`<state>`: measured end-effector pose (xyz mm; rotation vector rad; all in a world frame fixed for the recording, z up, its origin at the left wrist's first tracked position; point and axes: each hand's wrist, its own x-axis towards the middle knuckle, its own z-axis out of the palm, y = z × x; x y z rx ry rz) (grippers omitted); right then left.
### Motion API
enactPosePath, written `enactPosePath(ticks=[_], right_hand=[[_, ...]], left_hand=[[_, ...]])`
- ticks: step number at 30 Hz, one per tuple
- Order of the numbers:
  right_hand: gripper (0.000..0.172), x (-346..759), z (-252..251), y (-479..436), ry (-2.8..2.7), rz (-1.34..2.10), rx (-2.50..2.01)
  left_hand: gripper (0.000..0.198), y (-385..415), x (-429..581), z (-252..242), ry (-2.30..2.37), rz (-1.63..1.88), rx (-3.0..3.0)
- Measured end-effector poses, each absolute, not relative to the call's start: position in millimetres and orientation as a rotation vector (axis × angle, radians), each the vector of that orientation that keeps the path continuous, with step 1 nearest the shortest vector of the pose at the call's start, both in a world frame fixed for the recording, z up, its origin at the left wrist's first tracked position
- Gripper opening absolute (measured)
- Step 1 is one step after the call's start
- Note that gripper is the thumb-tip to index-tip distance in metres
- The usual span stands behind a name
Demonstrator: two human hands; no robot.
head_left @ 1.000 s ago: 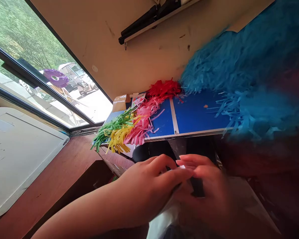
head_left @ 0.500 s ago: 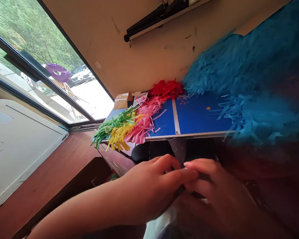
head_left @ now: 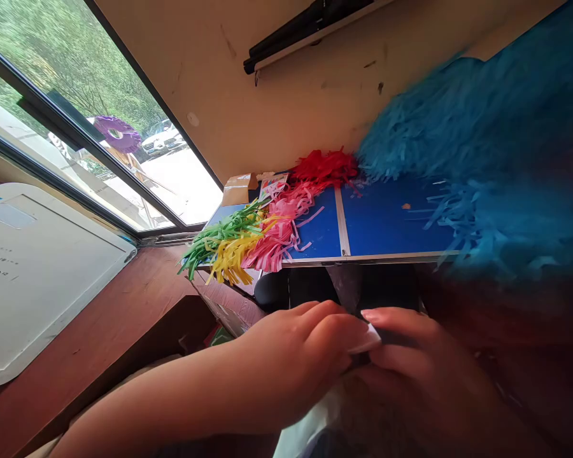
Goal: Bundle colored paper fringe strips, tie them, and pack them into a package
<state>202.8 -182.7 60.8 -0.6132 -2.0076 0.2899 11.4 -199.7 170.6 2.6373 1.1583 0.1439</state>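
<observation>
My left hand (head_left: 322, 340) and my right hand (head_left: 405, 346) meet in front of me, below the blue table's front edge. A small white piece (head_left: 367, 338), perhaps paper or tape, shows at the fingertips of my left hand, whose fingers are closed on it. Curled toward the same piece, the fingers of my right hand are partly in shadow, and I cannot make out what they hold. Beyond my hands, on the table, lie fringed paper strips in green (head_left: 224, 232), yellow (head_left: 233, 257), pink (head_left: 284, 222) and red (head_left: 325, 166).
A large mass of blue fringe (head_left: 458, 127) covers the right side of the blue table (head_left: 386, 219). Dark stools (head_left: 272, 289) stand beneath it. A cardboard box (head_left: 172, 331) is at lower left, a white board (head_left: 42, 280) by the window.
The white piece shows more between my hands now, as my left fingers have curled in further. The view has shifted slightly.
</observation>
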Motion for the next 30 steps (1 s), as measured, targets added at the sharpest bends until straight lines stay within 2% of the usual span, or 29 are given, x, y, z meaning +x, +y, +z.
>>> enactPosePath(ticks=[9,18,21,25,30], right_hand=[[0.008,195.6,67.2,-177.7,-1.962,0.34,-0.571],[0.015,188.8,73.6,-172.1,-1.921,0.272,-0.63],[0.006,185.3,69.5,-167.4,-1.859,0.27,-0.617],[0.022,183.3,63.3,-164.1,-1.847,0.387,-0.584],[0.021,185.5,61.2,-164.1,-1.888,0.382,-0.584]], left_hand=[[0.021,-201.6,7.2,171.8,1.154,0.18,2.648],[0.022,-198.7,4.3,173.3,1.108,0.215,2.642],[0.022,-200.0,3.5,172.3,1.111,0.256,2.647],[0.022,-201.0,-1.2,169.3,1.092,0.272,2.633],[0.027,-202.0,-6.0,167.2,1.083,0.205,2.649]])
